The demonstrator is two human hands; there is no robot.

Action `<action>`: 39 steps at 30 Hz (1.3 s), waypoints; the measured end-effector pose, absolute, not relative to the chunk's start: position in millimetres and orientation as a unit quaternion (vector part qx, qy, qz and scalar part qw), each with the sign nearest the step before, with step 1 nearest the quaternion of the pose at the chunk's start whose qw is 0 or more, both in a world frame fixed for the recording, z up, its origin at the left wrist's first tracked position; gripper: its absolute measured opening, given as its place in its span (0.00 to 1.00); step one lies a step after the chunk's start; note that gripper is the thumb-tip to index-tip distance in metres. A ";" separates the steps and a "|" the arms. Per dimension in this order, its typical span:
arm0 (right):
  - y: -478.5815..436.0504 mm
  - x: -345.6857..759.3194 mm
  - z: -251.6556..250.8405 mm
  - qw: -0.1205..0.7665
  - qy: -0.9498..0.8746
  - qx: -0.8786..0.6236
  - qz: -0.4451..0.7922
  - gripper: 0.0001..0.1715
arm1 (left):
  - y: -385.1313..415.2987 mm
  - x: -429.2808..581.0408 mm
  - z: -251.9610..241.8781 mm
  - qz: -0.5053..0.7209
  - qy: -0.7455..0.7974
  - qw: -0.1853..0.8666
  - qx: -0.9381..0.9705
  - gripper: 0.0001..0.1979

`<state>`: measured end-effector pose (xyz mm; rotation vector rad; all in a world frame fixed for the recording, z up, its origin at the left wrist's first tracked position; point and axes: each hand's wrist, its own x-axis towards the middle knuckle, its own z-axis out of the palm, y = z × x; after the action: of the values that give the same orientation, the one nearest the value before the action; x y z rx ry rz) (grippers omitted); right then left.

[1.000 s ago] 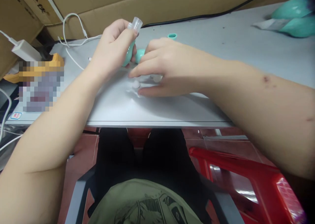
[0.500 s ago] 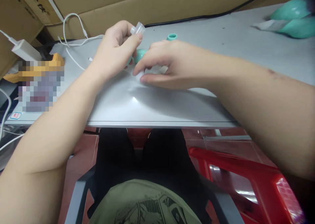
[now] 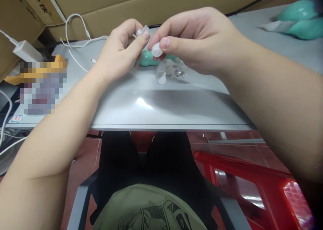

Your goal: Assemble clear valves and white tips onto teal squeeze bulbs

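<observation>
My left hand (image 3: 121, 51) is closed around a small clear plastic tube (image 3: 142, 31), its open end poking out above my fingers. My right hand (image 3: 194, 38) pinches a small white round cap (image 3: 156, 50) between thumb and forefinger, held just right of the tube's end and above the grey table (image 3: 156, 102). Below the hands a teal bulb-shaped part (image 3: 148, 59) lies on the table. Beside it sit several small translucent and white parts (image 3: 169, 71).
Cardboard boxes (image 3: 126, 4) stand along the table's back edge with a black cable in front. A white charger (image 3: 24, 51) and its cable (image 3: 75, 31) lie at the left. Teal parts (image 3: 300, 18) lie at the far right. A red plastic stool (image 3: 252, 186) stands below.
My right hand has lifted off the table with the white cap and brought it up beside the tube. The small parts it covered are now in view. My left hand stayed put.
</observation>
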<state>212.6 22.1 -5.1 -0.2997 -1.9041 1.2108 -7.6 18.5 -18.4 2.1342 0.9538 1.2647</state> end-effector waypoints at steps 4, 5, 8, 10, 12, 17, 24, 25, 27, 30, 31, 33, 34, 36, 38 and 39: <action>22.3 213.2 -2.6 0.459 -0.749 -0.128 0.460 0.05 | 20.7 -10.8 -20.5 0.466 0.326 0.238 0.787 0.17; 22.7 213.3 -2.5 0.475 -0.738 -0.132 0.461 0.06 | 20.0 -11.2 -20.6 0.460 0.321 0.239 0.793 0.16; 26.5 213.3 -3.5 0.518 -0.707 -0.130 0.463 0.10 | 15.1 -10.8 -19.4 0.452 0.318 0.240 0.798 0.14; 30.2 213.1 -4.7 0.536 -0.702 -0.132 0.451 0.13 | 10.3 -9.5 -17.4 0.451 0.325 0.244 0.794 0.13; 33.0 212.5 -5.3 0.543 -0.706 -0.141 0.432 0.14 | 5.5 -8.0 -15.3 0.434 0.339 0.257 0.794 0.13; 31.9 209.5 -4.1 0.547 -0.688 -0.157 0.450 0.21 | 1.2 -6.4 -13.9 0.413 0.366 0.239 0.799 0.08; 31.3 211.2 -5.8 0.535 -0.691 -0.161 0.459 0.26 | 4.2 -6.7 -15.7 0.411 0.362 0.218 0.808 0.06; 31.5 211.6 -6.1 0.536 -0.693 -0.159 0.456 0.24 | 3.8 -6.1 -15.5 0.413 0.355 0.217 0.810 0.06; 31.7 212.3 -6.2 0.537 -0.700 -0.162 0.443 0.19 | 2.4 -4.9 -14.6 0.417 0.345 0.215 0.813 0.07; 31.6 213.7 -5.8 0.531 -0.710 -0.181 0.426 0.15 | 0.0 -3.7 -12.8 0.419 0.345 0.225 0.809 0.07; 31.6 214.5 -5.7 0.526 -0.713 -0.182 0.427 0.16 | -0.4 -3.7 -12.3 0.418 0.349 0.233 0.806 0.07; 31.6 216.7 -5.4 0.520 -0.719 -0.174 0.427 0.16 | -0.3 -3.9 -11.9 0.420 0.352 0.245 0.800 0.07; 31.6 218.2 -5.2 0.518 -0.723 -0.169 0.426 0.15 | 0.2 -4.1 -11.9 0.421 0.351 0.247 0.799 0.07; 31.3 221.3 -4.3 0.504 -0.740 -0.167 0.413 0.16 | 1.6 -4.6 -12.2 0.423 0.345 0.247 0.801 0.08; 30.6 224.1 -2.9 0.484 -0.763 -0.174 0.393 0.17 | 2.4 -4.8 -12.2 0.423 0.335 0.252 0.803 0.09; 30.2 225.2 -2.1 0.476 -0.773 -0.175 0.381 0.18 | 2.4 -4.9 -12.0 0.423 0.332 0.257 0.803 0.10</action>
<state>225.2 30.2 -2.1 -0.4275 -1.8889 0.9321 -4.9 2.4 -12.0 2.1798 0.8997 1.1479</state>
